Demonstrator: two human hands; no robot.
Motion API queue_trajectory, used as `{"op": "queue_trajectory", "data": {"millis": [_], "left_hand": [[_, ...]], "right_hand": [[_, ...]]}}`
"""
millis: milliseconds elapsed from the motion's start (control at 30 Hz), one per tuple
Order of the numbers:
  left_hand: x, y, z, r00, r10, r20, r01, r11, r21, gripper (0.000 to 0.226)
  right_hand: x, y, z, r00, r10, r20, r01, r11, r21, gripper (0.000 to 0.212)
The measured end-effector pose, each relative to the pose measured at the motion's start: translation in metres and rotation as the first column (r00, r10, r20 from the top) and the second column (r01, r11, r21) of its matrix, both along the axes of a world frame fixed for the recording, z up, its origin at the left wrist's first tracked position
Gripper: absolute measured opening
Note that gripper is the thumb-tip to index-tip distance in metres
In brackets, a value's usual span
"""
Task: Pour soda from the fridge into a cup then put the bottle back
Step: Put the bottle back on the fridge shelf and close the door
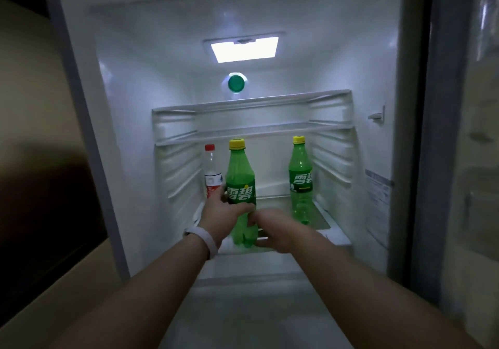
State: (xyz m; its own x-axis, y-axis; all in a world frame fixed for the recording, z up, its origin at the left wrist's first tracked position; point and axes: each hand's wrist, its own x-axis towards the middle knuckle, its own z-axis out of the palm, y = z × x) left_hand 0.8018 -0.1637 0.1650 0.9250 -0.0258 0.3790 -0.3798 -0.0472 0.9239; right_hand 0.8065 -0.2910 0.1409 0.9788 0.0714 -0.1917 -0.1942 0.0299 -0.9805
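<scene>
At the front edge of the fridge shelf, my left hand wraps the green soda bottle while my right hand cups its base; I should keep it upright, clear of the red-capped bottle behind.

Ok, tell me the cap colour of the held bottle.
Yellow cap on the green bottle, clearest in the head view.

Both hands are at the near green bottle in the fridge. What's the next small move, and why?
Probably draw the green bottle straight back out, upright. The left hand grips it at the label, the right hand holds its lower part, the cap is on, and no cup is in view.
</scene>
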Motion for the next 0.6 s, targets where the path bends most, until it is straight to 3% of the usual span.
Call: {"op": "queue_trajectory", "data": {"millis": [600], "left_hand": [[0.09,-0.011,-0.016,0.998,0.065,-0.02,-0.062,0.992,0.109,0.044]], "right_hand": [[0.08,-0.008,-0.006,0.999,-0.032,0.03,0.035,0.993,-0.11,0.022]]}}
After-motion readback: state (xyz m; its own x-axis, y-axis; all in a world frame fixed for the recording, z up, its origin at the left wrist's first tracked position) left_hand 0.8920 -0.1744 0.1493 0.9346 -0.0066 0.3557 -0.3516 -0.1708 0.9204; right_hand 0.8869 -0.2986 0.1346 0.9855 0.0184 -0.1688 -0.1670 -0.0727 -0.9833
